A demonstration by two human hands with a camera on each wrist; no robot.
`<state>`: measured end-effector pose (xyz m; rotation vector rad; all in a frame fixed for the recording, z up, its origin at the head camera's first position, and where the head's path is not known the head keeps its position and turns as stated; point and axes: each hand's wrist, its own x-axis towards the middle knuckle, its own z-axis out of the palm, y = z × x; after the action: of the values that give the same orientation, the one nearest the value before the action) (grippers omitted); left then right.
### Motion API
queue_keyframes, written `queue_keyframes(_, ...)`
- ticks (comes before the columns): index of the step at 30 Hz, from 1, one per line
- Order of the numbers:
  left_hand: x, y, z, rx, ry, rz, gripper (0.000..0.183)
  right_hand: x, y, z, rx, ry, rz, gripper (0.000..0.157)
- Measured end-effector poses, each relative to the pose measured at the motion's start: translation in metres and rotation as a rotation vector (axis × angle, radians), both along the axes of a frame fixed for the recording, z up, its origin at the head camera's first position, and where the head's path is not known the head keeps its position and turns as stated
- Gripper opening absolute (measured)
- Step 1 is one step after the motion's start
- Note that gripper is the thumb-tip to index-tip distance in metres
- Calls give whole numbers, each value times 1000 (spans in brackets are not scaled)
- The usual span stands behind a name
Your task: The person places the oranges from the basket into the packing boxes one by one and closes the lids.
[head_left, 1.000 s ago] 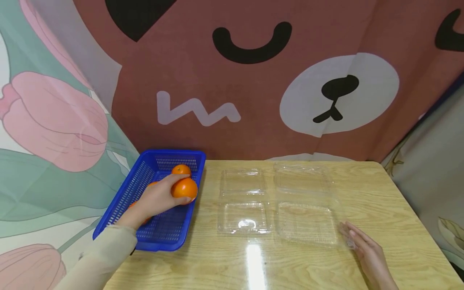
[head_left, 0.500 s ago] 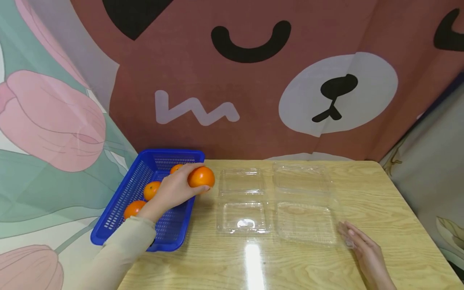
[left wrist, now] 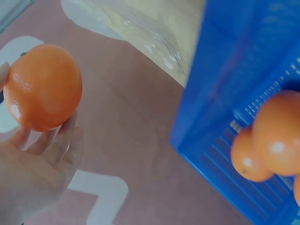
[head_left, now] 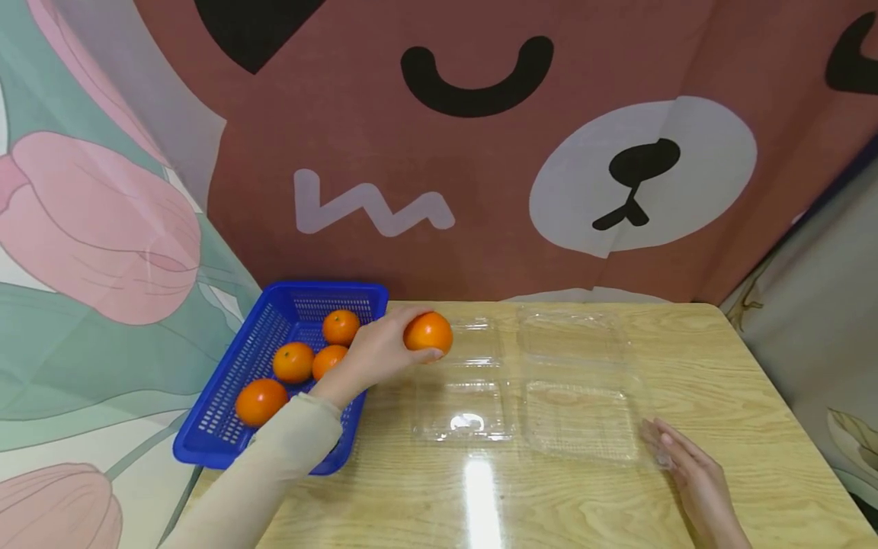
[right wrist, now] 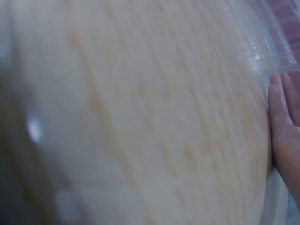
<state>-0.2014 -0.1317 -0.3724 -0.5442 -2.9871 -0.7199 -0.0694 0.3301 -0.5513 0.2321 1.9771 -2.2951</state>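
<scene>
My left hand grips an orange between thumb and fingers, above the far half of the smaller clear plastic clamshell box. In the left wrist view the fruit shows glossy and whole, fingers curled beneath it. Several more oranges lie in the blue plastic basket at the left. At the right, my right hand rests on its side with fingers straight, fingertips at the corner of the larger clear clamshell box. Both boxes lie unfolded, lids toward the back.
The light wooden table ends at the back against a brown cloth printed with a bear's face. A flower-patterned cloth hangs on the left, and a grey curtain on the right.
My left hand has carried the orange out of the basket, rightward over its rim to the smaller box. The oranges left in the basket now show more fully. My right hand has stayed in place.
</scene>
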Motion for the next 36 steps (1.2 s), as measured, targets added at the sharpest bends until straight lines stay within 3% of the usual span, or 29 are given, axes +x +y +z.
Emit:
queue_keyframes(15,0,49,-5,108,-55,-129,68,1,0,0,-16,6,-7,54)
queue_keyframes(24,3,76,-11,81,-34,-180,67,1,-1,0,-16,18,-24,53)
queue_keyframes(36,15,117,-28,80,-111,-264,66,1,-2,-3,-41,44,-31,52)
